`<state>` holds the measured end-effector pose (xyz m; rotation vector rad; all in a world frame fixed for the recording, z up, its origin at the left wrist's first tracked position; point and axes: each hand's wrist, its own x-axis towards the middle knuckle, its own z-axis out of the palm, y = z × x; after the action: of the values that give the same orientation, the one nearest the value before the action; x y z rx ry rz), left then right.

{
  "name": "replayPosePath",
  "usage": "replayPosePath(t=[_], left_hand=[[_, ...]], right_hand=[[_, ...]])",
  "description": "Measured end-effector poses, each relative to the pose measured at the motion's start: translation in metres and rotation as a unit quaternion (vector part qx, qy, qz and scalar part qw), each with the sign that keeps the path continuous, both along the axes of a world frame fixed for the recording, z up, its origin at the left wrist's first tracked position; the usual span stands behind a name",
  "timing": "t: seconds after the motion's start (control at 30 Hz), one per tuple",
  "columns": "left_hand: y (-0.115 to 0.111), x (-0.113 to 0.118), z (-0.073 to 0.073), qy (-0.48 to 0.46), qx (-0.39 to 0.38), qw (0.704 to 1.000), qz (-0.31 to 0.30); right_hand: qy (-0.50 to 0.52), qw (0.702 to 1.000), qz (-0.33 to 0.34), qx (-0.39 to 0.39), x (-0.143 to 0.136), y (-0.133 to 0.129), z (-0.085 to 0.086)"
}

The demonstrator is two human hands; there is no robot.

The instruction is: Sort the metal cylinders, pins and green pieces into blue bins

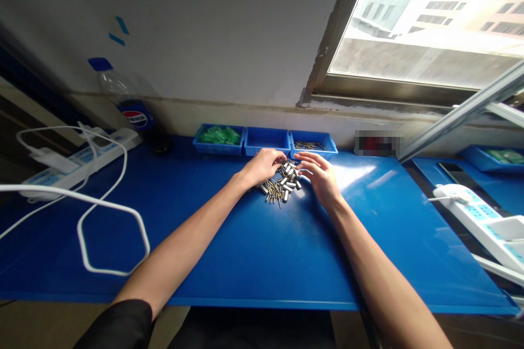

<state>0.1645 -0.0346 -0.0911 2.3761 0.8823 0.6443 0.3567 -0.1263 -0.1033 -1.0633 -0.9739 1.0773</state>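
A heap of small metal parts (pixel 282 184), some thin brass-coloured pins and some silver and black blocks, lies on the blue table (pixel 262 262). My left hand (pixel 264 166) is at the heap's left side, fingers curled and pressed together over its edge; whatever they hold is hidden. On the right side, my right hand (pixel 319 174) has its fingers apart, with the fingertips beside the parts. Behind the hands stand three blue bins: a left bin (pixel 219 149) with green pieces, a middle bin (pixel 267 148) showing a bare bottom, and a right bin (pixel 333 148) with thin pins.
A cola bottle (pixel 137 114) stands at the back left. Beside it lies a white power strip (pixel 94 155) with a looping white cable (pixel 141 229) reaching onto the table. At the right are a metal frame bar (pixel 462 106) and another power strip (pixel 475 210). A window (pixel 409 49) is behind.
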Motion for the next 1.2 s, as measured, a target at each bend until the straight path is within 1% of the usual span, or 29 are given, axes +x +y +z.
replayPosePath(t=[0.1, 0.17, 0.27, 0.37, 0.43, 0.5, 0.6, 0.67, 0.7, 0.77, 0.83, 0.9, 0.97, 1.03, 1.2], left_hand=[[0.001, 0.001, 0.005, -0.085, 0.015, 0.996, 0.003], [-0.001, 0.001, 0.011, -0.140, 0.000, 0.990, 0.015], [-0.003, 0.002, 0.018, -0.214, -0.059, 0.975, 0.023], [-0.003, 0.002, 0.021, -0.277, -0.126, 0.953, 0.011], [-0.003, 0.002, 0.021, -0.301, -0.160, 0.940, 0.001], [-0.002, 0.002, 0.019, -0.308, -0.178, 0.935, -0.003], [-0.002, 0.003, 0.017, -0.292, -0.182, 0.939, -0.015], [-0.003, 0.002, 0.018, -0.263, -0.168, 0.950, -0.014], [-0.003, 0.001, 0.018, -0.240, -0.150, 0.959, -0.002], [-0.002, -0.003, 0.019, -0.166, -0.089, 0.981, 0.040], [-0.001, -0.008, 0.020, -0.056, -0.021, 0.995, 0.080], [0.000, -0.013, 0.019, 0.056, 0.012, 0.994, 0.091], [0.000, -0.015, 0.017, 0.123, 0.015, 0.989, 0.085], [-0.001, -0.015, 0.013, 0.136, 0.013, 0.988, 0.071], [-0.001, -0.011, 0.007, 0.079, 0.015, 0.995, 0.063]], right_hand=[[-0.010, 1.000, -0.002, 0.002, 0.002, 0.001, -0.003], [-0.027, 1.000, -0.001, 0.005, 0.002, 0.001, -0.005], [-0.073, 0.997, 0.009, 0.008, 0.000, 0.000, -0.005], [-0.099, 0.995, 0.028, 0.003, -0.004, -0.001, -0.004], [-0.078, 0.996, 0.044, -0.001, -0.006, -0.002, -0.003], [-0.039, 0.998, 0.053, -0.005, -0.008, -0.003, -0.003], [0.008, 0.999, 0.046, -0.010, -0.008, -0.002, -0.003], [0.020, 0.999, 0.035, -0.012, -0.007, -0.001, -0.003], [0.022, 0.999, 0.027, -0.011, -0.007, 0.000, -0.003], [0.015, 1.000, 0.005, -0.004, -0.005, 0.001, -0.003], [-0.003, 1.000, -0.018, 0.014, -0.003, 0.002, -0.005], [-0.023, 0.999, -0.030, 0.033, 0.000, 0.003, -0.006], [-0.035, 0.998, -0.032, 0.042, 0.002, 0.004, -0.008], [-0.044, 0.998, -0.032, 0.041, 0.003, 0.003, -0.008], [-0.079, 0.996, -0.028, 0.029, 0.001, 0.001, -0.005]])
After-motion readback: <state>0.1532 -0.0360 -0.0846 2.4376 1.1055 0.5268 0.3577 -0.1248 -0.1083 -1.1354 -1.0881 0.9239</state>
